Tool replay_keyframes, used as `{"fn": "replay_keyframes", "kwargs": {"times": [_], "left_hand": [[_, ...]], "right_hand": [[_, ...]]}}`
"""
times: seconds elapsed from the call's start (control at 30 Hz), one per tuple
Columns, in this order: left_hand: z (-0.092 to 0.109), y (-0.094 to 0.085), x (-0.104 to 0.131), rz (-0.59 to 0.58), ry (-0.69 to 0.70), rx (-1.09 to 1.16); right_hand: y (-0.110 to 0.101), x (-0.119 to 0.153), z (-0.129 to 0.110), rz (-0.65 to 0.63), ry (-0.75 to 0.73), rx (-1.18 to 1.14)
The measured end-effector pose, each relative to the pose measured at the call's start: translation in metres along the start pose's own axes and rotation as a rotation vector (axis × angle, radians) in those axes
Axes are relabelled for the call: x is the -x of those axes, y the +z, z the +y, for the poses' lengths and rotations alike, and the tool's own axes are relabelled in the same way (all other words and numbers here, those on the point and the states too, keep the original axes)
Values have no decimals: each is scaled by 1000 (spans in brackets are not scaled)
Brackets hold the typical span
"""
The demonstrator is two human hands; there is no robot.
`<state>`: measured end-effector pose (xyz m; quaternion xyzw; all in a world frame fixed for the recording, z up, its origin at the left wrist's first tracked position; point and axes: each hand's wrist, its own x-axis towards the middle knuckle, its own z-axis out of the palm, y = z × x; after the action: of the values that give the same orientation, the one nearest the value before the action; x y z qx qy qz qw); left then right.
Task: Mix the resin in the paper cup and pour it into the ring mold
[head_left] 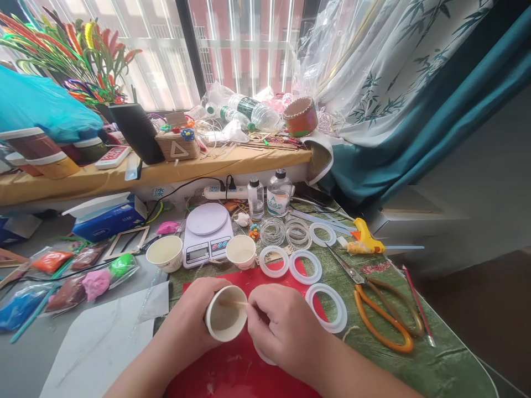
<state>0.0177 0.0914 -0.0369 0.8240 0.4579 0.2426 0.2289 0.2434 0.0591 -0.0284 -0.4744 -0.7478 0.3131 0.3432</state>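
My left hand (198, 315) is wrapped round a paper cup (211, 327), which tips toward me so its inside shows. A pale liquid seems to lie at the bottom. Pinched in my right hand (282, 323) is a thin wooden stick (237, 303) whose far end reaches into the cup. Beneath both hands spreads a red sheet (219, 376). White silicone ring moulds (327, 326) lie to the right of my right hand, one of them partly hidden under it. Two more paper cups, one at left (165, 265) and one nearer the middle (241, 262), stand beyond my hands.
A white kitchen scale (207, 243) stands behind the cups, with two clear bottles (279, 199) further back. Orange-handled scissors (373, 298), a red pencil (418, 307) and a yellow glue gun (367, 237) lie at right. Bagged coloured clay (97, 284) lies at left.
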Motion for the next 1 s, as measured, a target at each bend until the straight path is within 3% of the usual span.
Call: {"fn": "replay_keyframes", "kwargs": {"times": [0.27,0.37,0.47,0.6,0.73,0.8,0.87,1.0], "left_hand": [[16,-11,-17,-131,27,-29],[13,-9,-15,-147,30,-19],[6,-6,-9,-126,18,-5],[-1,-4,-3,-80,26,41],[-3,-3,-1,-62,22,52],[-2,-3,-1,-40,30,55],[-1,-3,-1,-36,51,63],[-3,-3,-2,-33,64,67]], "right_hand": [[-2,-1,-3,-13,113,-3],[-1,-2,-2,-89,172,7],[-3,-3,-1,-98,139,16],[-9,-5,1,19,66,33],[-10,-4,0,-88,31,52],[-8,-3,-2,-83,24,49],[-6,-2,-4,-44,54,58],[-5,-2,-6,-85,157,-24]]}}
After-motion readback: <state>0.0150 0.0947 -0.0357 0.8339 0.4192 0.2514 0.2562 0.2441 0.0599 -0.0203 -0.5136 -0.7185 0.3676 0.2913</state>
